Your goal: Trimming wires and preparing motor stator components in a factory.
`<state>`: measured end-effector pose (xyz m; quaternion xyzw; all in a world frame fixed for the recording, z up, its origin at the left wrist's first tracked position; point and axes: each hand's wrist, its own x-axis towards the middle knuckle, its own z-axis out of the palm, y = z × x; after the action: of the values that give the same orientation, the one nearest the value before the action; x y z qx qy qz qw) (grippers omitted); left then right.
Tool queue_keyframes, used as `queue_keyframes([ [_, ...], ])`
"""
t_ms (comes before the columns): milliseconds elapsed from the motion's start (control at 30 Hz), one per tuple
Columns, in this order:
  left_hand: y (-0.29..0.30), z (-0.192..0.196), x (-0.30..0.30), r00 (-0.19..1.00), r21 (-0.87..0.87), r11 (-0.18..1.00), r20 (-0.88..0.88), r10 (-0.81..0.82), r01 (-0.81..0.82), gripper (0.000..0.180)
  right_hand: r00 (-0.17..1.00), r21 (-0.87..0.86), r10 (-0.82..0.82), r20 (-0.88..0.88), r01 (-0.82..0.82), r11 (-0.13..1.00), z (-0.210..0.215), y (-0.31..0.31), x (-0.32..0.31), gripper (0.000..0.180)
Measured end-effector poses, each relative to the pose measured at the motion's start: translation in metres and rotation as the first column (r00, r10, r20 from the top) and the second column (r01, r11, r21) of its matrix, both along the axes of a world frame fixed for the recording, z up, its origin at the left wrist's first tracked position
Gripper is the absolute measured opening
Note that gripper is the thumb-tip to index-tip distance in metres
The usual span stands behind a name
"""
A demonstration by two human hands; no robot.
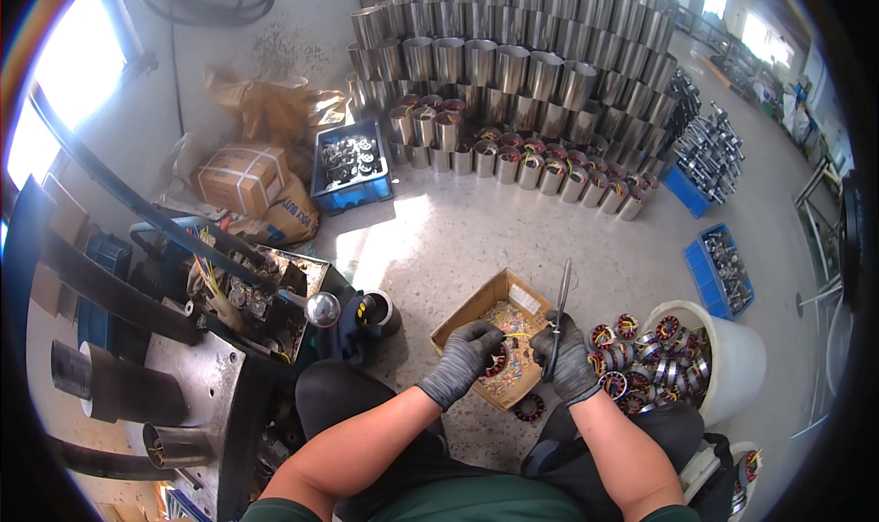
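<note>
The stacked wall of metal cylinders (526,69) is the biggest thing here, rising from the floor beyond the cardboard box (458,315). A white bucket (743,368) comes next, to the right of the box, tipped toward it and full of wound ring cores (645,357) that heap at its mouth. A blue crate (357,196) of metal parts sits beyond the box and to its left; a blue bin (707,282) of similar pieces lies beyond it on the right. The box itself stands open on the floor, in front of the seated person.

Over its near part are two gloved hands. The left hand (469,361) has its grip closed on one wound ring core (495,361), held above the box. The right hand (565,357), at the box's right edge, clasps a slim metal hand tool (558,325) (its exact kind is hard to make out), pointing up and away. A loose core (529,407) lies just beside the box's near edge. Thin yellow wires (522,335) run between the hands, above small coloured scraps (510,317) scattered inside the box.
</note>
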<state>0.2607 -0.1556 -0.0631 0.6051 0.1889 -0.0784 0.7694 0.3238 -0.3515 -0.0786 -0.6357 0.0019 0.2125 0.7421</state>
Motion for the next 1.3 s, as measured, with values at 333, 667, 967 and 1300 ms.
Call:
queue_keyframes([
  [333, 0.007, 0.004, 0.008, 0.984, 0.045, 0.983, 0.024, 0.175, -0.176, 0.024, 0.963, -0.164, 0.270, -0.005, -0.267, 0.950, 0.019, 0.010, -0.027, 0.042],
  [667, 0.003, -0.009, 0.008, 0.993, 0.010, 0.993, 0.008, 0.120, -0.120, 0.024, 0.903, -0.385, 0.429, -0.025, -0.405, 0.829, 0.036, -0.001, -0.020, 0.037],
  [967, 0.007, -0.011, 0.009, 0.996, 0.238, 0.970, 0.078, 0.035, -0.053, 0.021, 0.867, -0.496, 0.496, -0.049, -0.452, 0.742, 0.058, 0.004, -0.023, 0.034],
  [1300, 0.003, -0.006, 0.007, 0.992, 0.483, 0.875, 0.091, -0.091, 0.036, 0.023, 0.903, -0.071, 0.338, -0.266, -0.368, 0.927, 0.043, 0.004, -0.038, 0.027],
])
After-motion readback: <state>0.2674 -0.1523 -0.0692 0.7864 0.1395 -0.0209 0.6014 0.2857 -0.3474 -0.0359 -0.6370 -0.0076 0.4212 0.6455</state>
